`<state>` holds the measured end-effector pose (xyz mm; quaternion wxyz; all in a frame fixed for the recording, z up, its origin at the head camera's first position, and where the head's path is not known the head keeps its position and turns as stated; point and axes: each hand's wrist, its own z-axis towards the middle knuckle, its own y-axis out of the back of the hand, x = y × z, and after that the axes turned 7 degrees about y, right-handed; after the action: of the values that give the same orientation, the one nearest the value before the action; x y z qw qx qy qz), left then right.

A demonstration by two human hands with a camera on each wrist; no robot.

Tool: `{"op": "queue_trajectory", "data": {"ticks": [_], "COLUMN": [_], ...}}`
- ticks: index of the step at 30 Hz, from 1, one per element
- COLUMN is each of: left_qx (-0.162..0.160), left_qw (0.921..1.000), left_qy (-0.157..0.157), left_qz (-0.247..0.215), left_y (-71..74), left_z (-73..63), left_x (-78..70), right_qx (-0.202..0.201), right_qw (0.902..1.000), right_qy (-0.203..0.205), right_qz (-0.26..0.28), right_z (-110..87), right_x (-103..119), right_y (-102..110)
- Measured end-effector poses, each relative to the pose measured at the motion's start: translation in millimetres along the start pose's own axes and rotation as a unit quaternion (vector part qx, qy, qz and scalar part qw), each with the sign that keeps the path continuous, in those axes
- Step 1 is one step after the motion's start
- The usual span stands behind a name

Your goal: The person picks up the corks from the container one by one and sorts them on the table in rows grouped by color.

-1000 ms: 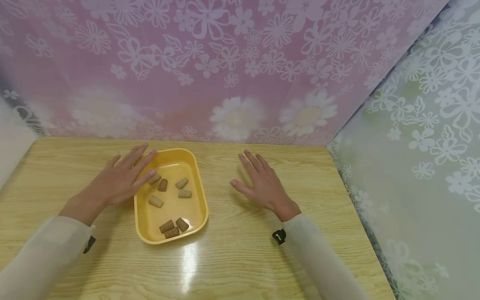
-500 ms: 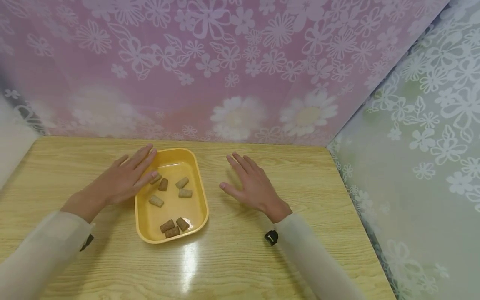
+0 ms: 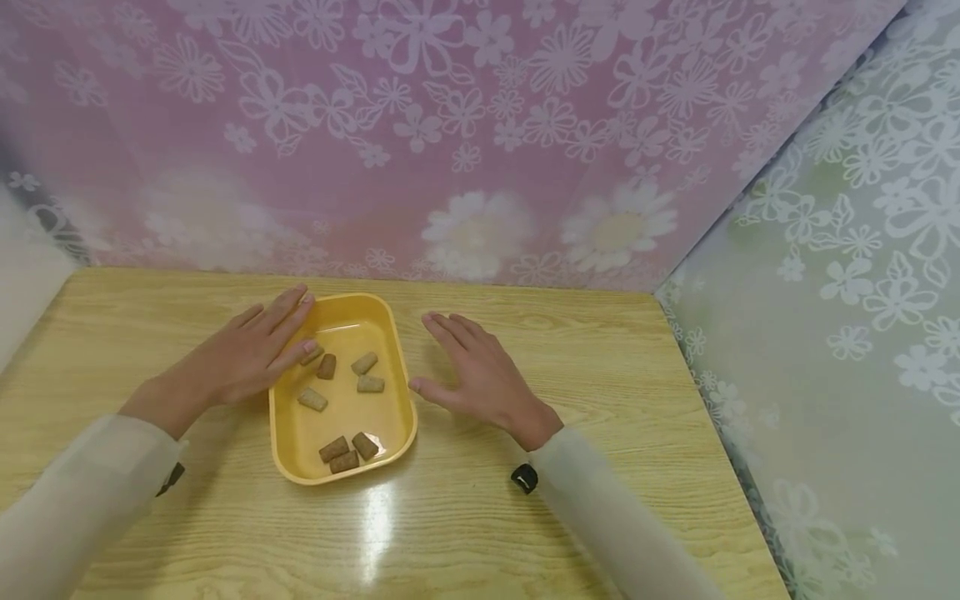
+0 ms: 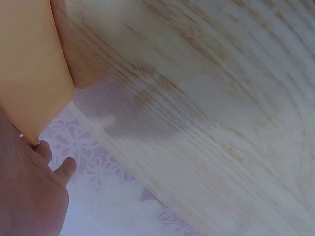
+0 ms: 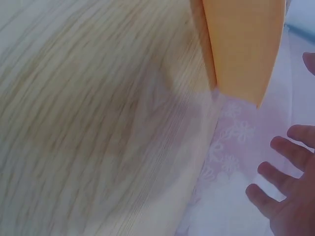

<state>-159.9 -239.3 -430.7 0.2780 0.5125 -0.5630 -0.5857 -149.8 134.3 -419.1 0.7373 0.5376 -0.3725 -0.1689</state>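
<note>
A yellow rectangular tray stands on the wooden table, left of centre in the head view. Several short, cork-like cylinders lie inside it, some light tan, others darker brown. My left hand rests along the tray's left rim, fingers extended, its thumb reaching over the inside. My right hand is just right of the tray, holding nothing, fingers straight and thumb tip close to the right rim. In the right wrist view the fingers of that hand are spread apart from the tray wall.
The wooden table extends on both sides of the tray and towards me. A pink flowered backdrop rises behind its far edge, and a pale flowered panel borders the right.
My right hand has moved left across the table, up to the tray's right side. The left hand has stayed almost still at the left rim, and the tray has not visibly moved.
</note>
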Motion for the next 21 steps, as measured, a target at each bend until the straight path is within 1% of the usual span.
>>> {"op": "queue_trajectory", "data": {"ticks": [8, 14, 17, 21], "left_qx": [0.010, 0.014, 0.014, 0.012], "left_qw": [0.9999, 0.9998, 0.9999, 0.9999], "left_qy": [0.002, 0.003, 0.002, 0.000], "left_qz": [-0.013, -0.011, -0.009, -0.010], "left_y": [-0.2, 0.6, 0.7, -0.3], "left_z": [1.4, 1.3, 1.7, 2.4], "left_x": [0.5, 0.8, 1.6, 2.9], "right_qx": [-0.015, -0.022, -0.014, 0.012], "right_qw": [0.9984, 0.9936, 0.9907, 0.9893], "right_qy": [0.044, 0.095, 0.113, 0.120], "right_qz": [-0.032, -0.057, -0.075, -0.083], "right_z": [13.3, 25.2, 31.3, 39.3], "right_x": [13, 20, 24, 27], "right_y": [-8, -11, -13, -14]}}
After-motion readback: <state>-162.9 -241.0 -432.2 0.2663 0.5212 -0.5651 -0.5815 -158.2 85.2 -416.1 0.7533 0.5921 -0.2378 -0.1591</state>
